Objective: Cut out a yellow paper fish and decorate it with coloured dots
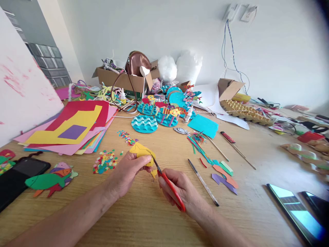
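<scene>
So the thing in play is a yellow paper piece (pixel 140 150) with dark lines drawn on it, held up over the surface (pixel 144 223) right in front of the person; the left hand (pixel 128 175) has it pinched, thumb on top and fingers tucked under; the right hand (pixel 178 187) is wrapped round the red-handled scissors (pixel 169 184), blades at the paper's right side; can't tell how far the blades are parted. Handling-wise I'd call it super light, card or maybe thin craft foam, can't tell which; probably bendy but stiff enough to hold its shape, not slippery, though it'd likely crease under a hard squeeze and tear at any narrow bit; I'd take it by the broad middle, flat between thumb and fingertips, near the cut so the edge doesn't flop, fingers off the blade line; scissors should be the heavier, rigid one, best held by the loops; the small yellow scrap (pixel 154 174) just below the blades looks flimsy, so lift that by an edge imo.
</scene>
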A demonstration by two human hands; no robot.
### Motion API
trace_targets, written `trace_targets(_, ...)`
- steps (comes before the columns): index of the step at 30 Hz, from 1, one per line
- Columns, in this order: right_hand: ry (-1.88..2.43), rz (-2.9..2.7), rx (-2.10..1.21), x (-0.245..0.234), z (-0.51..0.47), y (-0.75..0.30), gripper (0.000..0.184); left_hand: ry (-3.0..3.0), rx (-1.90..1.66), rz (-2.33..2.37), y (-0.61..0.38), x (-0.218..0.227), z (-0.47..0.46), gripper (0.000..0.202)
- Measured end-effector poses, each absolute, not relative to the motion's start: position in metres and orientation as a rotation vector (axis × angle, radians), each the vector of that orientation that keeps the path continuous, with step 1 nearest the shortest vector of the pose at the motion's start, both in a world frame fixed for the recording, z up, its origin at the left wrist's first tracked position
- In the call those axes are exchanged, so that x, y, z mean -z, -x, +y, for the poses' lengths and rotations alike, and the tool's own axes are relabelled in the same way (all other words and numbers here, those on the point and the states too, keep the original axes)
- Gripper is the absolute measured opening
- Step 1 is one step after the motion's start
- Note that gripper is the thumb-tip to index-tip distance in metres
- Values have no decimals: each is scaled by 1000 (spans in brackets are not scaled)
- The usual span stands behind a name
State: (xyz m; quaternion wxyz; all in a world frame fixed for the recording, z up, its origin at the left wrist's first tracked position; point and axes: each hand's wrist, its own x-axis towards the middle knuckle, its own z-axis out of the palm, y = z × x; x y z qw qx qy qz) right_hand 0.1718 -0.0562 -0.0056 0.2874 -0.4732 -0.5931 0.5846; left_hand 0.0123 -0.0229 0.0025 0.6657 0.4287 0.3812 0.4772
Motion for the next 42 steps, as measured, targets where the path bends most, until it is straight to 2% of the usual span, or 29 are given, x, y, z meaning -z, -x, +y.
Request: trace_targets(42,1275,-1652,-1499,4,-56,-172,37,-918,-1114,862,-11,-4,-22,12)
